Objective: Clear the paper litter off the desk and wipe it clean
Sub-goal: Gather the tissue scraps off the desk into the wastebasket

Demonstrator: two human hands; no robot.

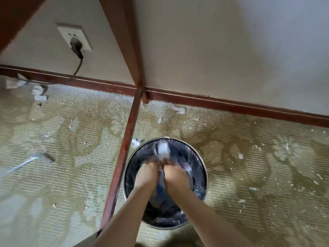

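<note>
A: Your left hand (148, 172) and right hand (175, 172) are both down inside the bin (203, 168), side by side, knuckles nearly touching. Fingers of both curl downward.

B: Holding anything?

A: Looks like it, but it's blurred. There's pale paper (163, 148) just past your fingertips, and both hands seem to pinch or press into it. Can't tell for sure which hand has the grip, so I'd call both curled on the paper w/ some doubt.

B: Where's the bin, then?

A: On the carpet (249, 175), right beside the desk leg (124, 157); its left rim sits just next to the leg. Round, metal rim, lined w/ a dark plastic bag (197, 191), crinkled, more pale scraps against the right inner wall.

B: And round it?

A: Small white paper bits (180, 110) scattered on the carpet, mostly toward the skirting board (231, 104), one scrap touching the bin's far-left rim by the leg. A few more scraps at the carpet's far-left edge near the wall (213, 50).

B: Anything else?

A: Wall socket (74, 37) upper left, w/ a dark plug (76, 47) in it; its cable drops to the skirting. A pale streak lies on the carpet at the left edge, too blurred to ID. The desktop itself isn't in view.
</note>
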